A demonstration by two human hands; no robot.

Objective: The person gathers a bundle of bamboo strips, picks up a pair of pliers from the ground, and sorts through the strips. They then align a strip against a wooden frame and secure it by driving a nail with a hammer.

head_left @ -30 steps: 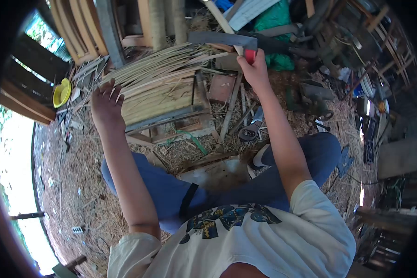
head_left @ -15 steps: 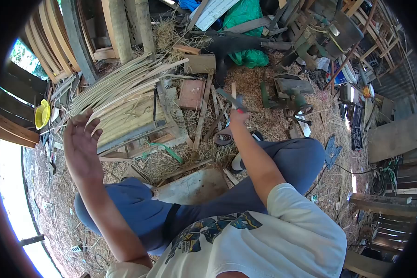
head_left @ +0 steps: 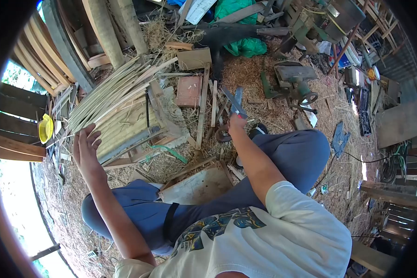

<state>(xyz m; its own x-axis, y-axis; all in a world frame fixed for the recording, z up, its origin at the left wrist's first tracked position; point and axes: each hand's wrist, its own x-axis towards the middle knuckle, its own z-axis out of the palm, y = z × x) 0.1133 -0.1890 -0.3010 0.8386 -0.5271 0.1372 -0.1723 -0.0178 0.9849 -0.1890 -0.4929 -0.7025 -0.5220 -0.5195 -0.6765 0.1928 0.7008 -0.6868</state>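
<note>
My right hand (head_left: 237, 122) is closed around the handle of a knife (head_left: 231, 99) with a red patch by the grip, its grey blade pointing away from me. Beside the blade, a blue-grey flat strip (head_left: 238, 94) overlaps it in this view. My left hand (head_left: 85, 149) is raised, fingers apart and slightly bent, with the fingertips near the close ends of a bundle of thin, pale strips, bamboo by their look (head_left: 102, 95). Those strips lie across a low wooden bench (head_left: 127, 138) with a slatted top.
An open wooden box (head_left: 197, 185) sits between my legs. Ahead are a reddish-brown block (head_left: 190, 91) and a green machine with a handwheel (head_left: 294, 81). Wood shavings and offcuts cover the floor. Tall boards (head_left: 69, 41) lean at left, near a yellow basin (head_left: 46, 128).
My left hand has moved slightly right and down, closer to the strip ends, its fingers bending. The knife in my right hand has turned to point more directly away from me. The view has shifted.
</note>
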